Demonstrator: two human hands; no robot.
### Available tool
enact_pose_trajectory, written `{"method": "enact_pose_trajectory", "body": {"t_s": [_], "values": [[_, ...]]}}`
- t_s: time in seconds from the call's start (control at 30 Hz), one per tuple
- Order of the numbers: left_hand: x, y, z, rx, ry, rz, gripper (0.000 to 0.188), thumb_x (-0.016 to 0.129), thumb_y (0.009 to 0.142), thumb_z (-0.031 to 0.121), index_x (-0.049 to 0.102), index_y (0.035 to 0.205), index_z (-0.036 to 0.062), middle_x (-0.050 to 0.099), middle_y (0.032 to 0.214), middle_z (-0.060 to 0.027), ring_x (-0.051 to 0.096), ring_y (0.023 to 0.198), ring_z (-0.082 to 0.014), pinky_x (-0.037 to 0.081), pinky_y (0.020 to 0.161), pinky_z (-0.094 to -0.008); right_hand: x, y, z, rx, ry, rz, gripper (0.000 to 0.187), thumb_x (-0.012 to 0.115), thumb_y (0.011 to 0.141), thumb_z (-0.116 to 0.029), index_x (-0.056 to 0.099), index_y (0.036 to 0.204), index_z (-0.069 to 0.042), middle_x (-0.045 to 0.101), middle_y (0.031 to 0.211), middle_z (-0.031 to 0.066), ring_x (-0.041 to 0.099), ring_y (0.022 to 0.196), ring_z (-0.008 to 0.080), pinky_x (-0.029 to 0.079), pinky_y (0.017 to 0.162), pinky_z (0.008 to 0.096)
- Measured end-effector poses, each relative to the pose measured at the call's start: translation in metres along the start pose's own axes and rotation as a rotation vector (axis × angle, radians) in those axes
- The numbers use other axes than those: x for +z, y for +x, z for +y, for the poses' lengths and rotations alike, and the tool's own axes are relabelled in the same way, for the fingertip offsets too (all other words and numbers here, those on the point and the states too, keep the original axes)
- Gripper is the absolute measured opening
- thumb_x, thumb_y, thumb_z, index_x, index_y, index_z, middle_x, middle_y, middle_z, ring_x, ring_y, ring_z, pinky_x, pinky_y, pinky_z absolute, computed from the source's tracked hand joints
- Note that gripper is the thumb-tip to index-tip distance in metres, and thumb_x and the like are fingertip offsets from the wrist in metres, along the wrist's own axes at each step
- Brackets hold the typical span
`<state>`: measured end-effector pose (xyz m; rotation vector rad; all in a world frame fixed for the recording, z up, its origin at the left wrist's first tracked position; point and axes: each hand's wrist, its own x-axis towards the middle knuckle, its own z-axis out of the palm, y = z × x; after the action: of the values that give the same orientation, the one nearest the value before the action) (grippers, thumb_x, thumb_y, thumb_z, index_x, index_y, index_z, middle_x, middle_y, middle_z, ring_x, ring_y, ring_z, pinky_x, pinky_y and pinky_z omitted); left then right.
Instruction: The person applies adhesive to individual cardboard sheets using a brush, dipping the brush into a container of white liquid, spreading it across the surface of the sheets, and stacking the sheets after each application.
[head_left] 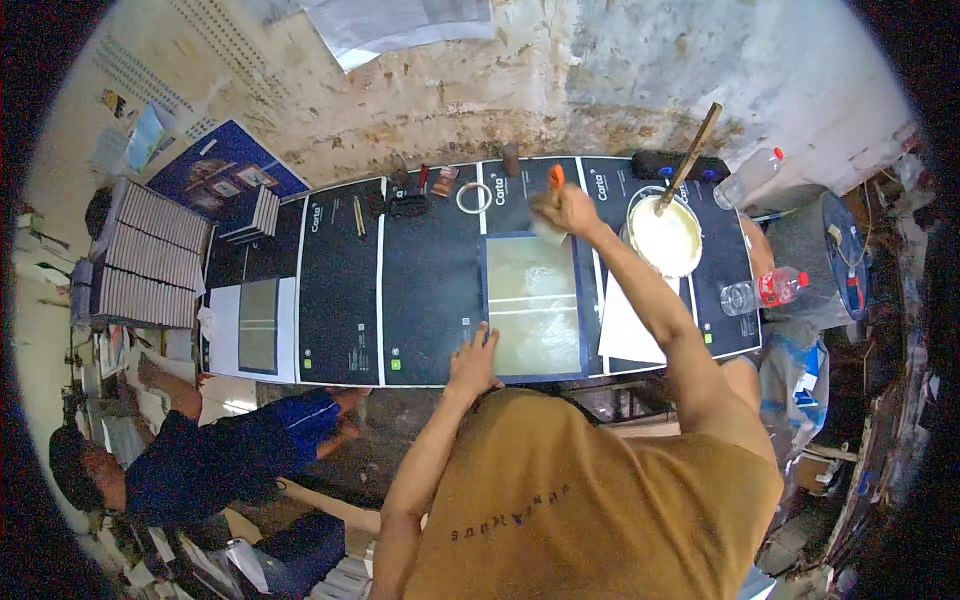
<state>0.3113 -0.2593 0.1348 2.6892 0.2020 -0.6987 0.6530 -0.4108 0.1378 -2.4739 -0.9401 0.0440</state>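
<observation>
My right hand (568,212) is closed around a brush with an orange handle end (556,177). Its pale bristles (548,232), slightly blurred, are at the far edge of a book cover (533,275). This cover lies flat, with grey-green boards, two white lines across it and a dark blue border. My left hand (474,360) rests at the cover's near left corner, fingers spread and holding nothing. To the right of my right hand stands a bucket of cream-coloured paste (664,240), a wooden stick (690,155) leaning in it. White paper (630,325) lies right of the cover.
Black sheets cover the table (430,290). At left are another cover (258,325) on white paper and a tall stack of books (150,255). A ring of tape (473,197) lies at the back; bottles (765,290) stand right. Another person (220,450) is at the lower left.
</observation>
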Motion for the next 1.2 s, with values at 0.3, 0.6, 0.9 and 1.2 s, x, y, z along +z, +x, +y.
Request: {"method": "enact_pose_trajectory", "body": {"t_s": [0.3, 0.6, 0.9, 1.2], "values": [[-0.002, 0.004, -0.001, 0.061, 0.087, 0.024, 0.11, 0.095, 0.056, 0.028, 0.036, 0.147, 0.0096, 0.031, 0.156, -0.016, 0.051, 0.128, -0.0391, 0.05, 0.095, -0.0556, 0.055, -0.111, -0.01, 0.167, 0.332, -0.035, 0.047, 0.064, 0.087, -0.051, 0.068, 0.085, -0.005, 0.069, 0.082, 0.0193, 0.068, 0.078, 0.0363, 0.053, 0.069, 0.0428], [-0.001, 0.015, -0.003, 0.106, 0.102, -0.018, 0.109, 0.097, 0.053, 0.033, 0.038, 0.14, 0.0037, 0.036, 0.149, -0.0196, 0.054, 0.122, -0.0392, 0.051, 0.094, -0.0548, 0.019, -0.154, -0.06, 0.207, 0.368, 0.423, 0.03, 0.075, 0.084, -0.033, 0.068, 0.082, -0.005, 0.061, 0.069, 0.008, 0.059, 0.067, 0.0213, 0.045, 0.062, 0.0375], [-0.002, 0.018, -0.008, 0.179, 0.174, 0.012, 0.105, 0.096, 0.052, 0.043, 0.041, 0.131, 0.0011, 0.043, 0.134, -0.0172, 0.058, 0.116, -0.0395, 0.055, 0.086, -0.0517, -0.002, -0.205, -0.087, 0.513, 0.398, 0.813, 0.039, 0.07, 0.09, -0.038, 0.064, 0.076, -0.003, 0.063, 0.068, 0.0143, 0.064, 0.062, 0.0234, 0.049, 0.062, 0.0376], [-0.001, 0.011, -0.016, 0.279, 0.136, 0.101, 0.097, 0.096, 0.056, 0.037, 0.041, 0.127, -0.0004, 0.044, 0.128, -0.0166, 0.057, 0.114, -0.039, 0.055, 0.082, -0.0518, -0.008, -0.274, -0.098, 0.855, 0.268, 0.542, 0.038, 0.071, 0.088, -0.036, 0.069, 0.087, 0.001, 0.07, 0.071, 0.0154, 0.068, 0.062, 0.0229, 0.053, 0.06, 0.0376]]}}
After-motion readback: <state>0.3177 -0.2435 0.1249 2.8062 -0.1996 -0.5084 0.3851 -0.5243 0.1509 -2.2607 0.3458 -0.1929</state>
